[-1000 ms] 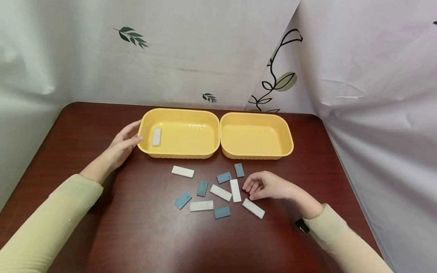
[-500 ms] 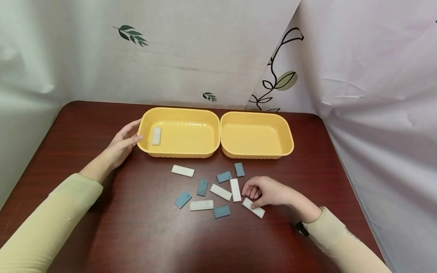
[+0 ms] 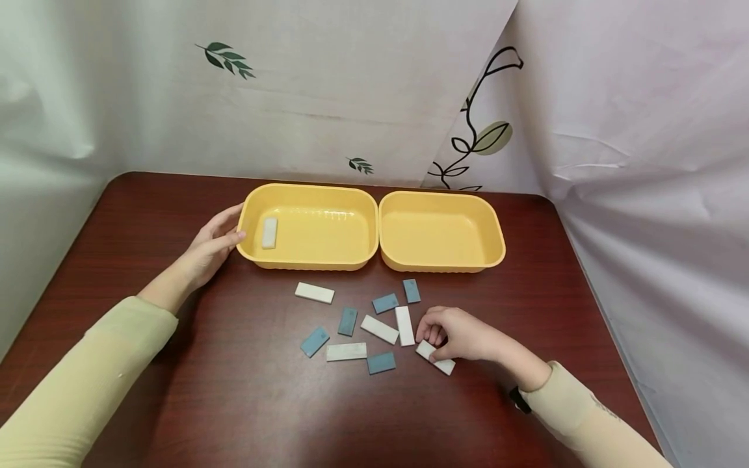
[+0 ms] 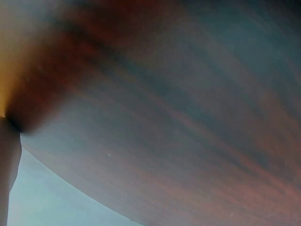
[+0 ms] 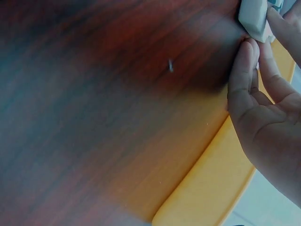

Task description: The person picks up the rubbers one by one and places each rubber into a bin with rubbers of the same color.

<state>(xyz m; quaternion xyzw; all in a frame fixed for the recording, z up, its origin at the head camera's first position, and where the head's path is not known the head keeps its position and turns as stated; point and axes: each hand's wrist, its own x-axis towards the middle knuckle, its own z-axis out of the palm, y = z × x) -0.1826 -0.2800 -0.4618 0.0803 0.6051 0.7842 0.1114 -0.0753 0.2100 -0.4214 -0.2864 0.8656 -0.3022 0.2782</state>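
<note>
At the left end of the left yellow tray (image 3: 316, 265), my left hand (image 3: 209, 247) holds the rim, thumb on the edge and fingers partly hidden along the outer wall. My right hand (image 3: 459, 333) pinches a flat white block (image 3: 444, 366) on the table at the right, its thumb on the near side and the other fingers curled beyond it. The right wrist view has the white block (image 5: 253, 20) between thumb and fingertips. Another white block (image 3: 269, 233) lies inside the left tray. The left wrist view is blurred and catches only a sliver of the left hand (image 4: 8, 165).
A second yellow tray (image 3: 441, 266) stands against the left one. Several white blocks (image 3: 379, 329) and shorter blue blocks (image 3: 381, 363) lie scattered on the dark red table (image 3: 263, 403) before the trays. A patterned curtain (image 3: 328, 84) hangs behind.
My right hand has moved down slightly toward the near side, and its thumb has come onto the rightmost white block. The left hand has stayed at the tray.
</note>
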